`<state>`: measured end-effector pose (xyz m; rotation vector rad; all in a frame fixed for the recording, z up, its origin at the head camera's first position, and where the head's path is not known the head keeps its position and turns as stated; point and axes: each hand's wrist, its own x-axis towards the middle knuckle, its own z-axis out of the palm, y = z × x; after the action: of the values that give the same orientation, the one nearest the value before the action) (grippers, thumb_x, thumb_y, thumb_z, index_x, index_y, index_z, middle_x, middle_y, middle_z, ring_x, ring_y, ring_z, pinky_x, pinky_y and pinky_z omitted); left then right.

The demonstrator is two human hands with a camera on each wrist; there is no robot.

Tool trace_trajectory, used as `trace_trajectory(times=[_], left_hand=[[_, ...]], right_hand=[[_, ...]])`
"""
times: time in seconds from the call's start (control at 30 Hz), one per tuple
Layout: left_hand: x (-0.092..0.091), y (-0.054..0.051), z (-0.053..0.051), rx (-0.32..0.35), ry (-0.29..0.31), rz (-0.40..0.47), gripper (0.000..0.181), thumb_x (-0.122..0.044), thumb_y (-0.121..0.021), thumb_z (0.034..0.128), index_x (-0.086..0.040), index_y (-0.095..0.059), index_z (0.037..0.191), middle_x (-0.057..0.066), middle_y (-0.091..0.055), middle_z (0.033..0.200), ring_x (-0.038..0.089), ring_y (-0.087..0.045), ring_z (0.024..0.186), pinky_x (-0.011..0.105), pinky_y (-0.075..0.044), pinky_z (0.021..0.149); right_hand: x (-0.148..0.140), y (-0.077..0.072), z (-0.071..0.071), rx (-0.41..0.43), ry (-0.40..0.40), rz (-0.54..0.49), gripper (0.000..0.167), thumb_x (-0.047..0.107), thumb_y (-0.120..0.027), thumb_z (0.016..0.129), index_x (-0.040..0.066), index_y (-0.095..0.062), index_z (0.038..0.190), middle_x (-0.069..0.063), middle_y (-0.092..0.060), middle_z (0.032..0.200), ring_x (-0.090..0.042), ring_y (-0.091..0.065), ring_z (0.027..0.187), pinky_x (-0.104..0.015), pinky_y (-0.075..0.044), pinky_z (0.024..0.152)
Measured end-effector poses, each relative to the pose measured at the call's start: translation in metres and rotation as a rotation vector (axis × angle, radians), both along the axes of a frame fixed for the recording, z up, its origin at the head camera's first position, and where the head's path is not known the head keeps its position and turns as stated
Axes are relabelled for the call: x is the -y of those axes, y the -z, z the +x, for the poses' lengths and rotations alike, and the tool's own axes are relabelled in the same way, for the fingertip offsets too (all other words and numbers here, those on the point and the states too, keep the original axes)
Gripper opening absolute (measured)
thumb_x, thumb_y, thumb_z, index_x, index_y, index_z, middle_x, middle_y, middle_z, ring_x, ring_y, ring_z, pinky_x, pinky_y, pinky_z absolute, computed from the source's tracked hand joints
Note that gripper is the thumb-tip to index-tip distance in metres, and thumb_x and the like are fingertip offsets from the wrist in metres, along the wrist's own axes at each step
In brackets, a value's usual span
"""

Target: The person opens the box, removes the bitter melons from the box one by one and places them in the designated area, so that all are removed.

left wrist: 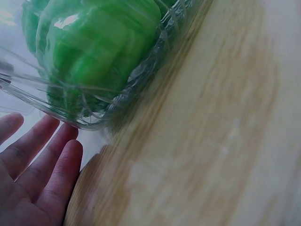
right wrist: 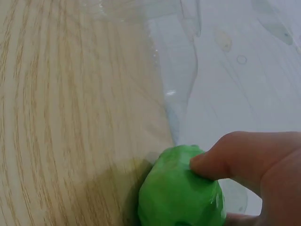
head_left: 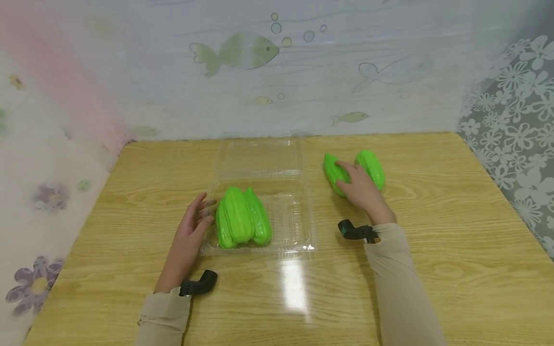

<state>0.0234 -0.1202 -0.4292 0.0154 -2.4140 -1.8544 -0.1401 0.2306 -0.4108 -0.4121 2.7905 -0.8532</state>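
A clear plastic clamshell box lies open on the table, its lid laid back toward the wall. Several bright green, ridged bitter melons sit side by side in its left part. My left hand is at the box's left side, fingers extended; in the left wrist view the fingertips are at the box's edge, contact unclear. Right of the box, my right hand holds a bitter melon between thumb and fingers. The right wrist view shows the thumb on this melon. Another bitter melon lies just right of that hand.
The wood-grain table meets a patterned wall at the back. A flower-patterned covering is on the right, and another wall on the left. The box's clear lid reaches almost to the back wall.
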Motion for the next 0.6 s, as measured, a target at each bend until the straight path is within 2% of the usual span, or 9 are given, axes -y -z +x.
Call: trace_trajectory(times=[0.17,0.37,0.6], left_hand=[[0.0000,0.0004,-0.0010,0.008,-0.001,-0.003,0.050,-0.014,-0.041,0.0956,-0.014,-0.021,0.142,0.009,-0.036,0.135,0.024,-0.037,0.121,0.024,-0.036,0.095],[0.0002,0.0011,-0.0019,-0.005,-0.008,-0.015,0.050,-0.010,-0.040,0.0954,-0.010,-0.021,0.141,0.012,-0.037,0.135,0.028,-0.037,0.120,0.018,-0.036,0.092],[0.0003,0.0018,-0.0029,-0.005,-0.003,0.000,0.050,-0.012,-0.040,0.0956,-0.011,-0.021,0.141,0.012,-0.036,0.135,0.028,-0.036,0.121,0.019,-0.035,0.093]], right_hand=[[0.0010,-0.0015,0.0021,-0.021,0.038,0.042,0.055,0.020,-0.050,0.087,0.016,-0.032,0.139,-0.027,-0.023,0.136,-0.041,-0.025,0.123,-0.059,-0.029,0.093],[0.0033,-0.0004,0.0037,-0.082,0.104,0.089,0.055,0.023,-0.055,0.086,0.016,-0.035,0.138,-0.028,-0.025,0.132,-0.042,-0.026,0.119,-0.058,-0.035,0.087],[0.0052,0.0031,0.0043,-0.138,0.194,0.114,0.057,0.025,-0.055,0.087,0.011,-0.033,0.138,-0.027,-0.023,0.128,-0.041,-0.024,0.111,-0.050,-0.046,0.066]])
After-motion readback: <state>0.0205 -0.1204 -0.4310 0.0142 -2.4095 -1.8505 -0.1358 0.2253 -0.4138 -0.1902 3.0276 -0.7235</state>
